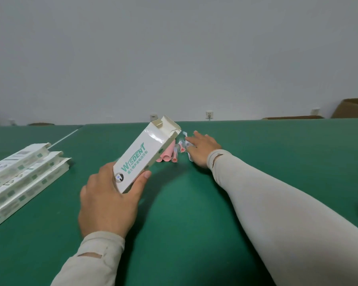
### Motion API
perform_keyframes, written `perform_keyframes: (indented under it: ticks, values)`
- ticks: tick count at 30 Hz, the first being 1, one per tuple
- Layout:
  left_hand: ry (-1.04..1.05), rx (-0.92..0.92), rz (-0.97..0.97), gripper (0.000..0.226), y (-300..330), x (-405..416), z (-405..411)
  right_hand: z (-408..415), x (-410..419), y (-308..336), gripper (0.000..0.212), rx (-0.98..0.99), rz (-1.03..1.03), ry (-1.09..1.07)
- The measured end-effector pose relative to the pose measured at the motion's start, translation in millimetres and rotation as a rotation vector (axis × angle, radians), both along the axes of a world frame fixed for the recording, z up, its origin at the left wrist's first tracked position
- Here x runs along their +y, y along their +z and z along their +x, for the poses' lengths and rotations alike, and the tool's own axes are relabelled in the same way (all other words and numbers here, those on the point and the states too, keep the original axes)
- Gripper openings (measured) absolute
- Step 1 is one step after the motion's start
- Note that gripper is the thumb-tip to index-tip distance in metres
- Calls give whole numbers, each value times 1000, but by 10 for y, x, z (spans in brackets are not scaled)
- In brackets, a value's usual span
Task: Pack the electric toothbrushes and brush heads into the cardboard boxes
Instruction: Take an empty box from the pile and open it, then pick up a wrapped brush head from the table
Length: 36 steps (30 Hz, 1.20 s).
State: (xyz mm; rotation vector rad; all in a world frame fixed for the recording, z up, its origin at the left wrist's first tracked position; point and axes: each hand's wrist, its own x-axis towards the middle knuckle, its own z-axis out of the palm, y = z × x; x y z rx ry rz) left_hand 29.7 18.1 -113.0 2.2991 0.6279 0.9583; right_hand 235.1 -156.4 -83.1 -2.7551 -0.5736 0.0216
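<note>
1. The left hand (110, 199) grips the lower end of a white box (142, 155), thumb curled along its right edge and fingers behind it.
2. The box is lifted off the green table (256, 153) and tilted, its open top pointing up and away to the right, flaps loose.
3. 2 pink toothbrushes (166, 154) lie on the table just behind the box, partly hidden by it.
4. Brush heads (181, 146) in clear wrappers lie just right of the toothbrushes, with pink parts showing through the plastic.
5. The right hand (202, 148) reaches out flat over the table, fingers mostly straight, fingertips touching the wrappers; I cannot tell whether it pinches any of them.
6. 3 flat white boxes, a stack (23, 178), lie overlapping at the left side of the table.
7. A brown carton (351, 108) stands past the far right edge.
8. Both arms wear pale sleeves (277, 207).
</note>
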Motion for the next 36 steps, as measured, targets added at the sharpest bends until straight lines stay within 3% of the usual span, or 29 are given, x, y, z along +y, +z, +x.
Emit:
perform_keyframes:
  ticks: [9, 15, 19, 25, 31, 33, 36]
  values:
    - [-44, 0, -29, 69, 17, -47, -6, -94, 8, 99, 37, -51, -183, -118]
    - [-97, 59, 11, 70, 47, -25, -17, -569, -333, 57, 11, -102, -177, -167]
    - [-131, 94, 55, 73, 99, -100, -50, -1177, -852, 4, 38, -168, -211, -115]
    - [-183, 66, 82, 70, 122, -236, -163, -1997, -1533, -52, 35, -242, -186, -140]
    - [-256, -130, -159, 46, 233, -736, -157, -2146, -1569, -41, 24, -363, -181, -190]
    - [-263, -173, -237, 46, 165, -820, -176, -2121, -1534, -88, 26, -411, -208, -165]
    - [-251, -121, -170, 59, 62, -771, -202, -2084, -1550, -121, 32, -375, -139, -174]
